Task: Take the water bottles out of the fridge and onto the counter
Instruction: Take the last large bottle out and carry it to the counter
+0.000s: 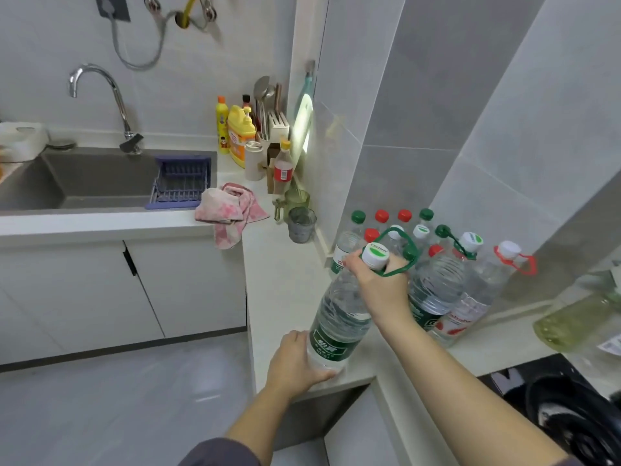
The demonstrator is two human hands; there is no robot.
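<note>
Fingers [353, 262] of the right hand [379, 280] are wrapped round the neck of a big bottle [339, 317] of water, just under its white cap [375, 255]. The left hand [295, 361] cups the bottle's base from below and the side, its fingers curled round the bottom edge. The bottle is tilted, cap leaning away toward the wall, base low at the front edge of the desk [279, 280]; I cannot tell whether it touches the top. Just behind it, in the corner against the tiled wall, the other bottles [437, 287] stand upright in a tight group, with red, green and white caps. Further along the desk a pink cloth [228, 210] hangs over the edge beside the sink [84, 179], under the tap [100, 82].
</note>
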